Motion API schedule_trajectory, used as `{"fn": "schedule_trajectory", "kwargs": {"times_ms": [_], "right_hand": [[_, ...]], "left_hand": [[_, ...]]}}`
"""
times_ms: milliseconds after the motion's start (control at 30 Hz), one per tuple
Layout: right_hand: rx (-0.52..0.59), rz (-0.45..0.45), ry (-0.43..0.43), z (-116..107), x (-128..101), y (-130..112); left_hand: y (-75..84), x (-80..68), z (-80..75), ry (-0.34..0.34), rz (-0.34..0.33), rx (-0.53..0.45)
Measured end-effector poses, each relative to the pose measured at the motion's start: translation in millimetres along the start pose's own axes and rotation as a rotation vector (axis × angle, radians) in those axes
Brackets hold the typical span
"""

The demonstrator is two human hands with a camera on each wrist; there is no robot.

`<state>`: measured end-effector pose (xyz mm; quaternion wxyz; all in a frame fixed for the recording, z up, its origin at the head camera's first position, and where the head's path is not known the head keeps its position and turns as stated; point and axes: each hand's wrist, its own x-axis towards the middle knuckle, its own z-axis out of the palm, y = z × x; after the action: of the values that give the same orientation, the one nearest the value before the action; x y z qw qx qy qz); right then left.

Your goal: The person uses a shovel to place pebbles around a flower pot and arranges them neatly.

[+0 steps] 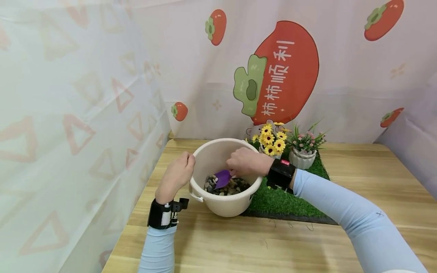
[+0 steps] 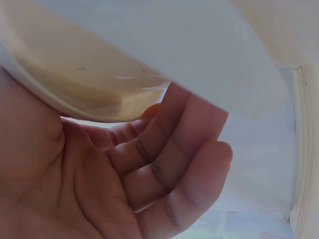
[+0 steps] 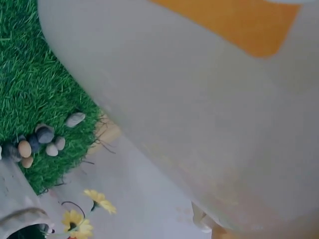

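I read the right hand [image 1: 244, 162] curled round the handle of the purple scoop [image 1: 222, 178], blade slanting down-left into the pebbles [image 1: 235, 186]; the left hand [image 1: 177, 175] grips the cream bucket [image 1: 222, 204] at its near-left rim.

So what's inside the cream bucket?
The bucket holds mixed pebbles and a purple scoop, gripped by the right hand. Its handle and the pebbles beneath are hidden.
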<state>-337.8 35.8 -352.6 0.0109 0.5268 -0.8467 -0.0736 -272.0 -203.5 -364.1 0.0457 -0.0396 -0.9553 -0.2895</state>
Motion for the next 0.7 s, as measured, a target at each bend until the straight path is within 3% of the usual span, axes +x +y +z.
{"fn": "schedule_trajectory", "kwargs": {"times_ms": [200, 567, 700], "right_hand": [[-0.008, -0.070, 0.056, 1.1, -2.3, -1.4], [0.005, -0.064, 0.194, 2.3, -5.6, -2.6], [0.040, -0.059, 0.168, 1.9, -5.5, -1.6]], "left_hand": [[-0.3, 0.2, -1.1, -0.004, 0.005, 0.005], [0.0, 1.4, 0.3, -0.003, 0.011, 0.007], [0.3, 1.4, 0.7, -0.003, 0.006, -0.002]]}}
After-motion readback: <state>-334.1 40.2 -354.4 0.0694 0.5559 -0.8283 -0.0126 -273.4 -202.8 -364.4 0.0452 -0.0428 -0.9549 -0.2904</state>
